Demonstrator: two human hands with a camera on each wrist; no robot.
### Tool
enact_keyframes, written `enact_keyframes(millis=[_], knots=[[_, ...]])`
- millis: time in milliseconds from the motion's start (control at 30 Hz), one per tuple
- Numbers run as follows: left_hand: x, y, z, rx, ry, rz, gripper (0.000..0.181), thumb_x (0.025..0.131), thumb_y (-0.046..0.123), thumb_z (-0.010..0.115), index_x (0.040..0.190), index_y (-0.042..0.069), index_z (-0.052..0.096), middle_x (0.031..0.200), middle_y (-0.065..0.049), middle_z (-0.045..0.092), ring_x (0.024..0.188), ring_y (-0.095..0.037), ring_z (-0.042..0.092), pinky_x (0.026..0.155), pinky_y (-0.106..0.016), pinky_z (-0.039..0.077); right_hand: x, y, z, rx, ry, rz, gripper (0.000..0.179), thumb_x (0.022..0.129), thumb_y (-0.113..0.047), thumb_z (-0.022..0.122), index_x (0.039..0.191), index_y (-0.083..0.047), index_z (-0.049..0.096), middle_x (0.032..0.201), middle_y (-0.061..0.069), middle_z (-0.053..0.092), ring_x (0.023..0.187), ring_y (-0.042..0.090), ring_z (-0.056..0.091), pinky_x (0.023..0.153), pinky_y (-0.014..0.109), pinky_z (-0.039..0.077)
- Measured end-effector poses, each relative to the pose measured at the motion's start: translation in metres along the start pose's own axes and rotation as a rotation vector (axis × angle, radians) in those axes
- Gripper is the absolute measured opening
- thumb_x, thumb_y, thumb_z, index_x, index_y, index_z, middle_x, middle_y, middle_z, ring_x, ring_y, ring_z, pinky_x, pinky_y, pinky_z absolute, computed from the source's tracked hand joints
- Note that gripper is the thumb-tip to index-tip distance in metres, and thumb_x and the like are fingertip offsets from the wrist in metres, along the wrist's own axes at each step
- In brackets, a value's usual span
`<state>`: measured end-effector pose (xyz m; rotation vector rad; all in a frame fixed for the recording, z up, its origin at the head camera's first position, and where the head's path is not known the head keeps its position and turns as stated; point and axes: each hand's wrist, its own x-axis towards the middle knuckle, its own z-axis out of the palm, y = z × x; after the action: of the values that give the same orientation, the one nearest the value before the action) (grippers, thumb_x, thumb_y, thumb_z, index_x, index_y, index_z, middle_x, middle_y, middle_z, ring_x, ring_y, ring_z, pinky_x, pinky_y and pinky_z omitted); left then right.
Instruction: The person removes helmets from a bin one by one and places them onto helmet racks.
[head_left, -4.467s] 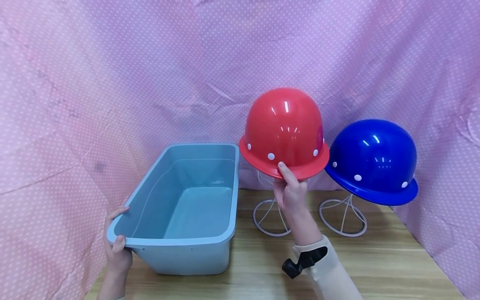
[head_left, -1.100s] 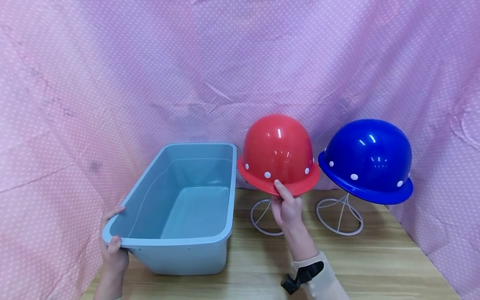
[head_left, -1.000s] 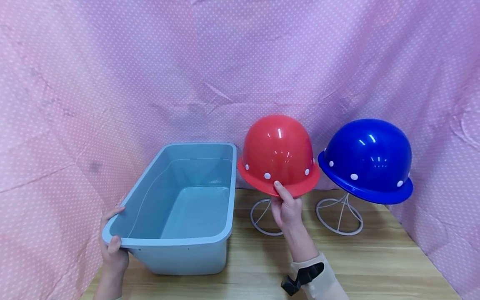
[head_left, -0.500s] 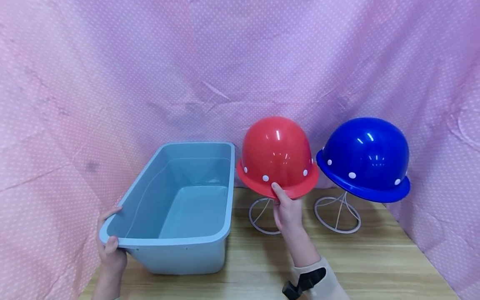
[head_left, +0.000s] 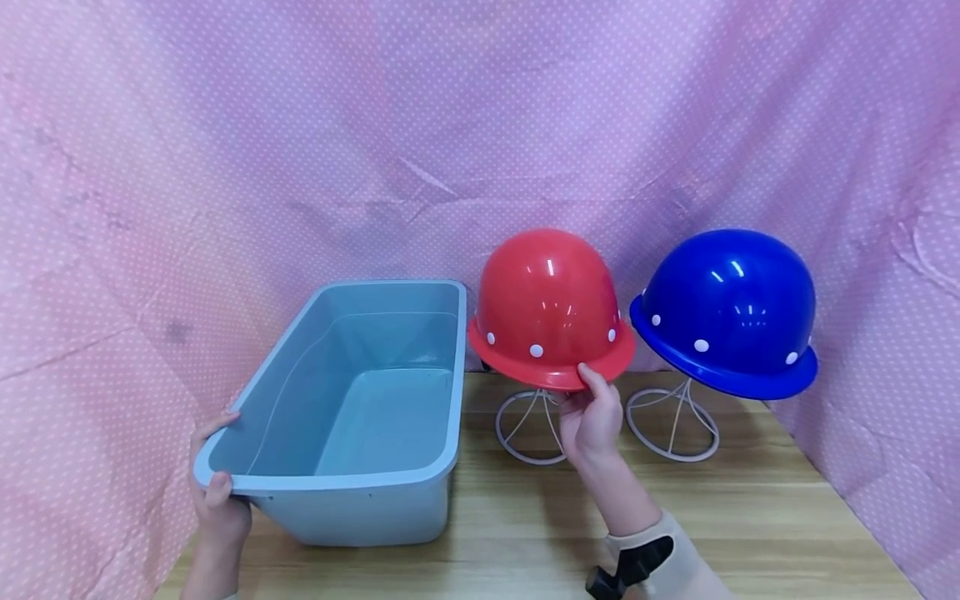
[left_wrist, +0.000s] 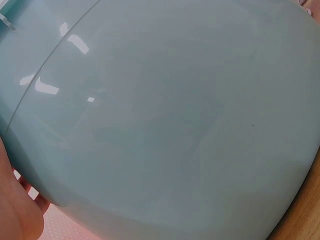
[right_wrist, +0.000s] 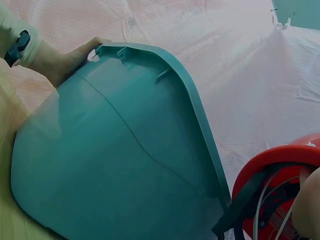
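Note:
My left hand (head_left: 222, 515) grips the near left corner of a blue-grey plastic tub (head_left: 337, 482), thumb over the rim. In the left wrist view the tub's wall (left_wrist: 165, 110) fills most of the picture, with part of that hand (left_wrist: 20, 212) at lower left. A red hard hat (head_left: 549, 292) sits over a white wire stand (head_left: 530, 459), right of the tub. My right hand (head_left: 596, 421) pinches its front brim, thumb on top and fingers underneath. The right wrist view shows its dark strap (right_wrist: 241, 205) and inner harness hanging below the shell.
To the right, a blue hard hat (head_left: 731, 308) rests tilted on a second wire stand (head_left: 672, 456). The wooden table (head_left: 525, 533) lies under everything. A pink dotted cloth (head_left: 420, 108) hangs behind and along both sides.
Over the longer span the red hard hat came down onto its stand. In the last half second my right hand shifted right along the brim. The left hand stayed on the tub.

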<state>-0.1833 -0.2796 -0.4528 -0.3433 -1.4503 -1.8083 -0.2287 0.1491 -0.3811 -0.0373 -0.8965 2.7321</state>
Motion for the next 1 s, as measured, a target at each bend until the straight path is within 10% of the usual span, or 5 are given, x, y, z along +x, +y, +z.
enact_keyframes(millis=[467, 1000], knots=[[0.000, -0.004, -0.001, -0.035, 0.006, 0.028, 0.063, 0.079, 0.023, 0.069, 0.136, -0.004, 0.060, 0.139, -0.017, 0.057, 0.123, -0.024, 0.054, 0.100, -0.038, 0.035, -0.002, 0.003, -0.016, -0.239, -0.093, 0.036, 0.023, 0.105, 0.005, 0.052, 0.127, -0.001, 0.057, 0.106, -0.003, 0.073, 0.093, 0.006, 0.076, 0.085, 0.021, 0.062], [0.001, -0.005, -0.001, -0.024, 0.018, -0.003, 0.066, 0.077, 0.023, 0.070, 0.136, -0.004, 0.059, 0.140, -0.014, 0.057, 0.125, -0.023, 0.053, 0.101, -0.039, 0.032, -0.002, 0.005, -0.019, -0.113, -0.114, 0.187, 0.041, 0.104, 0.010, 0.047, 0.143, -0.003, 0.040, 0.117, -0.001, 0.069, 0.103, 0.009, 0.075, 0.092, 0.024, 0.061]])
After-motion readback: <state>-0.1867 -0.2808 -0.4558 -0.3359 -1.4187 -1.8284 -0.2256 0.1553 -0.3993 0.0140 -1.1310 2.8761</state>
